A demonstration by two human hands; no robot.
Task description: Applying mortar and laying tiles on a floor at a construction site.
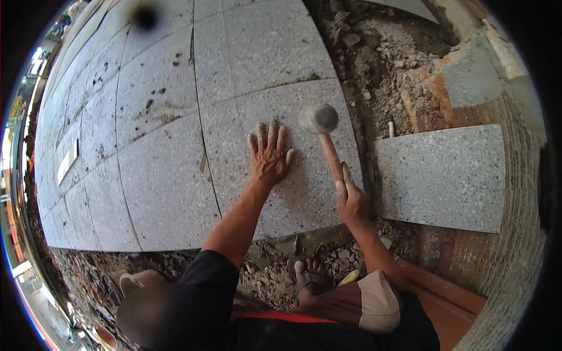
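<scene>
My left hand (270,157) lies flat on a grey speckled floor tile (246,210), fingers spread and dusted with grey. To its right, my right hand (352,199) is wrapped round the wooden handle of a rubber mallet (320,119). The mallet's grey head is over the same tile, close to its right edge; whether it touches the surface I cannot tell. Bits of dirt dot the laid tiles around my left hand.
A separate speckled tile (442,175) lies at the right beside a ribbed, weathered surface (518,193). Rubble and broken mortar (392,64) fill the strip along the tiles' right edge. Loose stones and soil surround my sandalled foot (309,275). A small white piece (68,162) rests on the left tiles.
</scene>
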